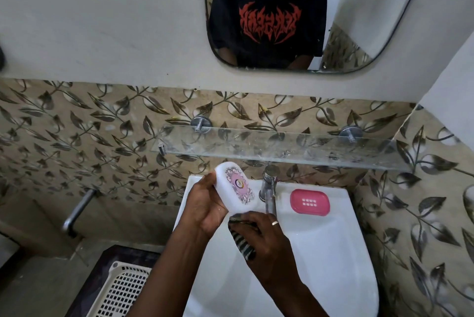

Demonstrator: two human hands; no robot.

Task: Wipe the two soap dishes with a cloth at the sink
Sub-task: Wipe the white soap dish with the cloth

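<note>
While the left hand (205, 203) grips the white soap dish (237, 187) by its left edge, fingers curled under and thumb along the rim, the dish is held tilted above the far-left part of the sink (333, 252), its patterned pink face turned up. The right hand (266, 242) is closed around a striped cloth (242, 242), bunched in the fist, and its fingertips press the cloth against the near end of that dish. A ring shows on one finger.

The hold looks like the weak point. The dish is pinched at one side only, so a firm push from the cloth at the near end could lever it out of the left hand and drop it into the basin; smooth plastic, possibly wet, would make that more likely. The tap (268, 188) stands just right of the dish, and a wide wiping stroke could knock the dish or the knuckles against it.

The pink soap dish (309, 202) lies flat on the far rim of the sink, right of the tap and apart from both hands, seemingly untouched. A swing of the right forearm could nudge it off the rim. Above, the glass shelf (282, 146) overhangs, so lifting the white dish too high risks striking its edge.
</note>
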